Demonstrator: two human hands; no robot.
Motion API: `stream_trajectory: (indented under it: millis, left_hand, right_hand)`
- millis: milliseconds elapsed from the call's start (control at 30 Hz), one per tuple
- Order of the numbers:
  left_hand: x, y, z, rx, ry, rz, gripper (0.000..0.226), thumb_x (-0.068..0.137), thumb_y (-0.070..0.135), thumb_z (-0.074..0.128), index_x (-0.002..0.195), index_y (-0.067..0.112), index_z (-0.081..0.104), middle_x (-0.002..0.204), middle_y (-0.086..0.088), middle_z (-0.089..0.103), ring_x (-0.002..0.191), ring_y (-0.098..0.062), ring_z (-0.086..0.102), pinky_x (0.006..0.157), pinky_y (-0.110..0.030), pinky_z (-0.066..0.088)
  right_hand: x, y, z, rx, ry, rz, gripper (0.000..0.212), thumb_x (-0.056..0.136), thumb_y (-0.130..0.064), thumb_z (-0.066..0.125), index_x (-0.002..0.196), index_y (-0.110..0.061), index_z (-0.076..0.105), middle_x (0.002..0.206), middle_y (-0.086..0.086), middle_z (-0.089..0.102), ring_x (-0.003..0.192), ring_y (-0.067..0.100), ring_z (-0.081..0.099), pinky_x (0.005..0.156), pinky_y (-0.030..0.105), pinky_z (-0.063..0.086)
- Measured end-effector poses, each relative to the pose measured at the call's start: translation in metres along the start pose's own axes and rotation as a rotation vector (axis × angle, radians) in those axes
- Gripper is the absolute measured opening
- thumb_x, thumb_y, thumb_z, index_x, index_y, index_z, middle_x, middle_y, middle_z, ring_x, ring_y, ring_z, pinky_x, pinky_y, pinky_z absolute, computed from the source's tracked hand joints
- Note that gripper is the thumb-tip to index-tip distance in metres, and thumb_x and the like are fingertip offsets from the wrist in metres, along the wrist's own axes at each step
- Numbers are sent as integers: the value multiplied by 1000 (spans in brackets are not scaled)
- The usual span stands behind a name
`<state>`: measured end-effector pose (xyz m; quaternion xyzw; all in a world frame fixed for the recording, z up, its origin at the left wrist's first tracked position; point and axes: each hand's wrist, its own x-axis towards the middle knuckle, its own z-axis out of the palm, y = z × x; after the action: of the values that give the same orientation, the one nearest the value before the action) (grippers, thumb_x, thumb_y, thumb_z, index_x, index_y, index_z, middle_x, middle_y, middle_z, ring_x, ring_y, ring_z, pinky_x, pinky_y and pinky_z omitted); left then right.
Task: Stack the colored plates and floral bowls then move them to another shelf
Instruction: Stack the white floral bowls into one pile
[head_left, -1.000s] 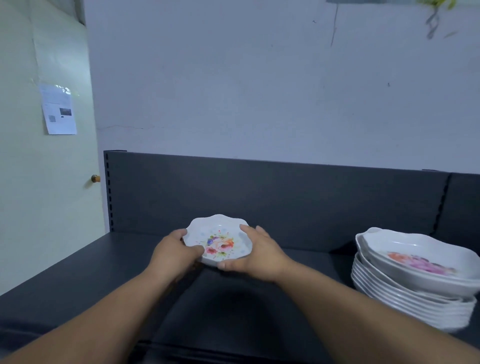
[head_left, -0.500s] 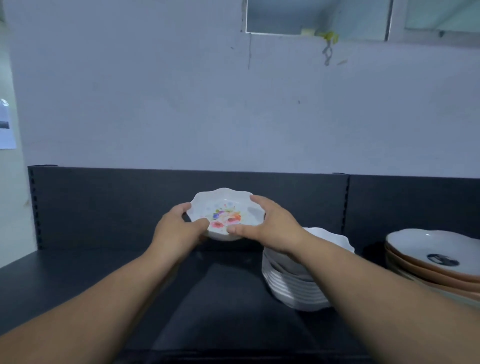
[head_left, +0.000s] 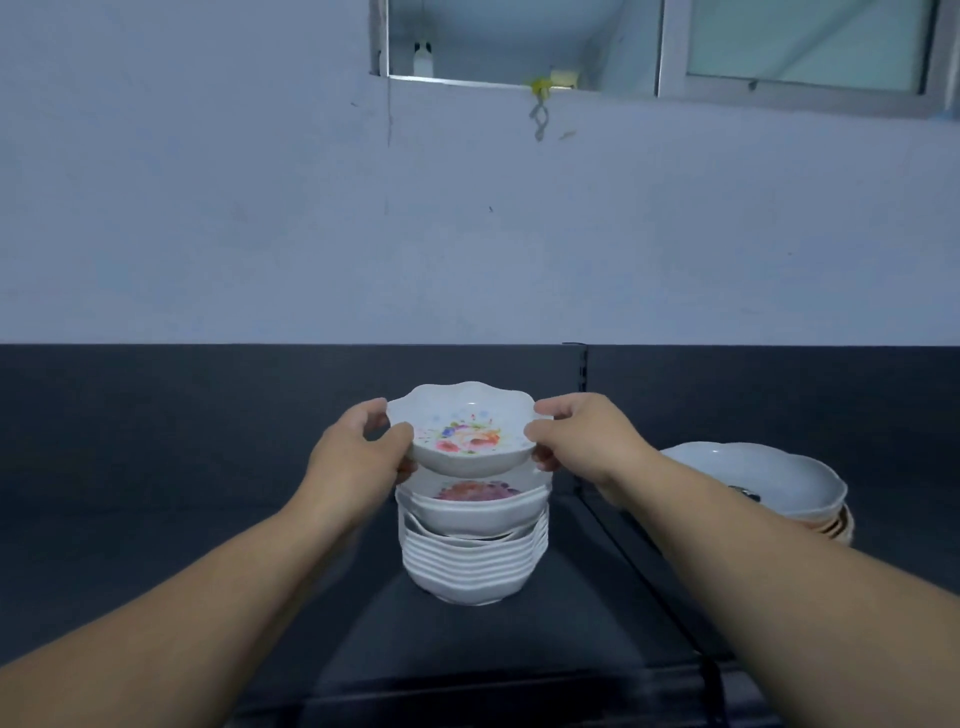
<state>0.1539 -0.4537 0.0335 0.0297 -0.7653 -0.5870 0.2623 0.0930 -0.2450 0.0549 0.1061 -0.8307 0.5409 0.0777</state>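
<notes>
Since the earlier frame the floral bowl (head_left: 462, 431) has travelled right along the shelf (head_left: 208, 519) and now sits directly above the stack of floral bowls (head_left: 467, 561), just clear of its top bowl. The left hand (head_left: 358, 454) and right hand (head_left: 582, 441) pinch opposite rims, thumbs on top and fingers curled beneath. Bowl stacking is judged nearly complete, though this bowl is not yet seated. The colored plates (head_left: 769, 473) are piled to the right. The transfer to another shelf appears outstanding.

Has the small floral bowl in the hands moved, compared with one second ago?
Yes. The floral bowl moved to the right: it was well left of the bowl stack on the shelf, and is now directly above it.
</notes>
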Motion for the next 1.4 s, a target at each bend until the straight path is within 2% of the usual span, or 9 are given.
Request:
stream_trajectory:
  millis: [300,433,567,800,967,1033,1100,1233,1400]
  left_hand:
    - [-19,-1,17,195,67,43,49,91,36,56,138,27,45,138,12,50,111,-7,53,101,-31,41]
    - [-24,-14,13,300,71,-11,49,92,34,56,139,25,45,140,8,49,105,-2,45,90,-23,34]
    - [-26,-21,14,317,42,-60,50,92,36,55,140,26,44,140,7,49,105,-3,43,90,-22,33]
    - [-20,-20,25,309,54,-51,41,95,28,50,135,25,48,133,8,53,106,-8,51,88,-24,36]
    - [-15,-13,36,275,36,-67,41,96,30,44,136,24,49,117,7,59,104,-11,55,91,-29,40]
    - [-16,-13,39,299,21,-74,44,96,34,46,138,24,45,101,9,58,94,-9,54,87,-29,39]
    - [-18,-13,40,338,12,-83,47,95,35,48,140,24,42,118,3,58,109,-17,53,93,-31,40]
    - [-19,-16,39,362,7,-90,51,93,37,52,141,25,42,135,-6,52,122,-23,49,102,-35,40]
    - [-21,-16,36,343,8,-74,50,93,35,53,140,25,43,103,8,54,98,-12,51,86,-26,37]
  right_hand:
    - [15,20,-28,-147,67,-48,26,80,-7,52,100,-17,66,94,11,68,55,17,61,54,21,45]
    - [25,23,-23,-257,75,-31,30,82,-10,52,67,-28,34,87,3,46,50,11,45,39,18,29]
    - [33,22,-12,-283,30,-42,26,86,-12,53,107,-23,63,106,5,58,78,18,55,53,21,37]
    - [33,20,2,-354,-25,-50,50,90,-10,52,139,-15,51,140,5,53,117,23,56,82,23,44]
    - [27,19,4,-409,-26,-113,52,92,-9,49,143,-15,46,145,3,48,123,21,53,80,20,39]
    - [27,21,6,-386,-37,-125,44,91,-11,48,135,-18,54,134,3,56,113,21,56,75,19,39]
    - [28,25,7,-380,-46,-137,27,91,-15,47,114,-24,58,113,4,57,99,20,54,67,19,40]
    - [25,30,2,-324,-85,-134,47,97,-31,51,142,-21,46,140,-2,54,128,18,49,101,26,38]
    - [20,36,-2,-163,-128,-130,52,94,-40,56,142,-24,47,125,-9,60,119,12,54,97,25,42]
